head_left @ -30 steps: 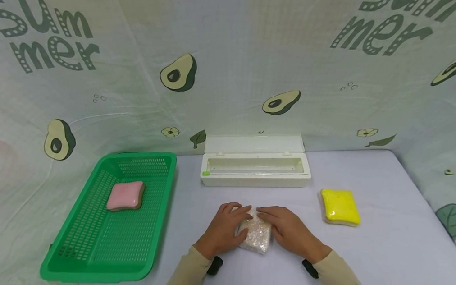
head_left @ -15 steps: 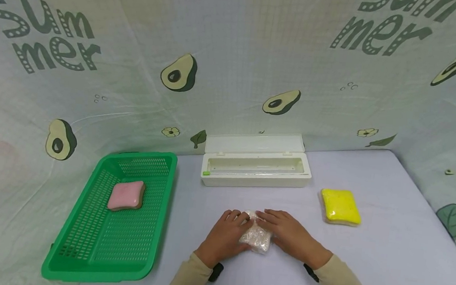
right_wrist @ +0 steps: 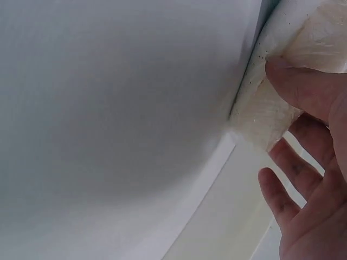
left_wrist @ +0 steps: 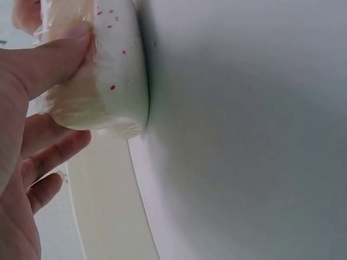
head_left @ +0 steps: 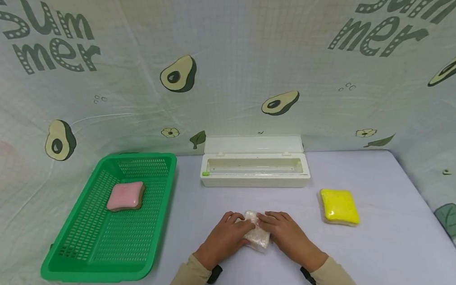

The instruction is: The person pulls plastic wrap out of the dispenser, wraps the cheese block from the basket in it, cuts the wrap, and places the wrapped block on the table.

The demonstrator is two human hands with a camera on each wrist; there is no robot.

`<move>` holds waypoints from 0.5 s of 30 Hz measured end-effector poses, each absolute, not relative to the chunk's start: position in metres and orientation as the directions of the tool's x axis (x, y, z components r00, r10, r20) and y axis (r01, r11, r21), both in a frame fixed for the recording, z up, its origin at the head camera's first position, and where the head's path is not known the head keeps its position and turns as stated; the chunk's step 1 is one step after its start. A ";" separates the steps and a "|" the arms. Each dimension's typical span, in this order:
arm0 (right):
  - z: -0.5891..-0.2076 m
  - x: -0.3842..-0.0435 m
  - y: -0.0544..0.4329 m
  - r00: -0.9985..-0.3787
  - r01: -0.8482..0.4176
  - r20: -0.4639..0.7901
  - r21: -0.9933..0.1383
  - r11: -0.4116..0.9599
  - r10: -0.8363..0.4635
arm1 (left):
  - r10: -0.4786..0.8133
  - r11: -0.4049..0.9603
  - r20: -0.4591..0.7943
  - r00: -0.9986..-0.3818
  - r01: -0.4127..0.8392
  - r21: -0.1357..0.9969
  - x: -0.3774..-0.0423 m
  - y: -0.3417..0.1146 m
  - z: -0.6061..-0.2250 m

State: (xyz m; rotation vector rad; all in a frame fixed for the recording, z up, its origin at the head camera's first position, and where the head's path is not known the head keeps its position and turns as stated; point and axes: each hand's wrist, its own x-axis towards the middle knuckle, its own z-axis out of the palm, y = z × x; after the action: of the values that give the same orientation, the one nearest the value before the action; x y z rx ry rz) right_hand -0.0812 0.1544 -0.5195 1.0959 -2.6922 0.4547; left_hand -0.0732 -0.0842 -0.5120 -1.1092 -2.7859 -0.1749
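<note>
A sponge (head_left: pixel 257 238) wrapped in crinkled clear film lies on the white tabletop, its pale side dotted with red specks in the left wrist view. From its left, my left hand (head_left: pixel 225 237) grips it, thumb (left_wrist: pixel 62 57) pressed on the near side and some fingers at the far end. My right hand (head_left: pixel 290 238) holds the opposite side, its thumb (right_wrist: pixel 303 86) against the wrapped edge and other fingers bent behind. Both hands hide parts of the sponge's top and sides.
Behind the hands stands a long white cling film box (head_left: pixel 255 172) with its lid raised. To the left, a green basket (head_left: pixel 159 227) holds a pink sponge (head_left: pixel 125 195). A yellow sponge (head_left: pixel 340 206) lies on the right. A printed cloth (head_left: pixel 226 70) hangs behind.
My left hand has shifted slightly right, and its fingers and thumb have come further over the wrapped sponge. My right hand has lowered a little. Basket, box and other sponges stay put.
</note>
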 end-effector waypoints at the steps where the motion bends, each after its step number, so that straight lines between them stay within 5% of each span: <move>1: -0.520 -0.081 0.155 -0.713 -0.699 0.287 -0.219 0.681 -0.640 | 0.679 0.715 0.179 -0.711 0.697 0.055 -0.073 -0.085 -0.513; 8: -0.515 -0.081 0.163 -0.752 -0.656 0.243 -0.372 0.657 -0.613 | 0.640 0.739 0.192 -0.744 0.664 0.112 -0.074 -0.085 -0.512; 15: -0.502 -0.079 0.176 -0.810 -0.533 0.208 -0.649 0.543 -0.548 | 0.542 0.646 0.085 -0.836 0.479 0.594 -0.076 -0.086 -0.507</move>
State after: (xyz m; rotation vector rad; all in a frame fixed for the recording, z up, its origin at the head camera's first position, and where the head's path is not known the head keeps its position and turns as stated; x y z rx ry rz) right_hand -0.0792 0.1763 -0.5024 0.9730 -2.7765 1.1570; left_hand -0.0761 -0.0863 -0.5074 -0.9149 -2.9408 -1.0138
